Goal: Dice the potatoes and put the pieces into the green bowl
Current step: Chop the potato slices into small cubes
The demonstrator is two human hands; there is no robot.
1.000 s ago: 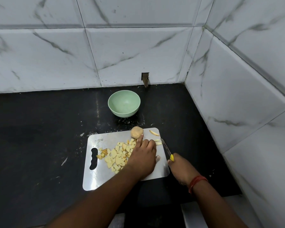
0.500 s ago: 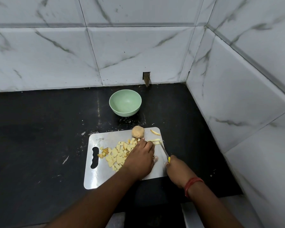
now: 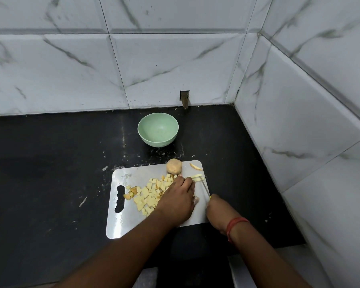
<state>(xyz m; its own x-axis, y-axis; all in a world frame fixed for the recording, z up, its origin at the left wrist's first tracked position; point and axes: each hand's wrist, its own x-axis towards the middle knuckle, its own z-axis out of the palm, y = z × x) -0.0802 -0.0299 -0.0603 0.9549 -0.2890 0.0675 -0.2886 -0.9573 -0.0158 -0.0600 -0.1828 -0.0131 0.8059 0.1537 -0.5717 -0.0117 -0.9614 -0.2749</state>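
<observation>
A steel cutting board (image 3: 131, 223) lies on the black counter. Several diced potato pieces (image 3: 149, 194) are heaped on its middle. A whole potato (image 3: 174, 166) sits at the far edge, with a peel sliver (image 3: 195, 166) to its right. My left hand (image 3: 178, 201) holds down pale potato strips (image 3: 197, 177) with its fingertips. My right hand (image 3: 219, 213) grips a yellow-handled knife (image 3: 205, 188) whose blade lies beside the strips. The green bowl (image 3: 158, 129) stands empty behind the board.
Marble-tiled walls close the counter at the back and on the right, forming a corner. Small scraps (image 3: 82, 202) lie on the counter (image 3: 50, 173) left of the board. A hole with a stub (image 3: 184, 98) is in the back wall.
My left hand has slid slightly away along the board over the strips. The knife blade has shifted closer to my left fingers. The camera moved a little.
</observation>
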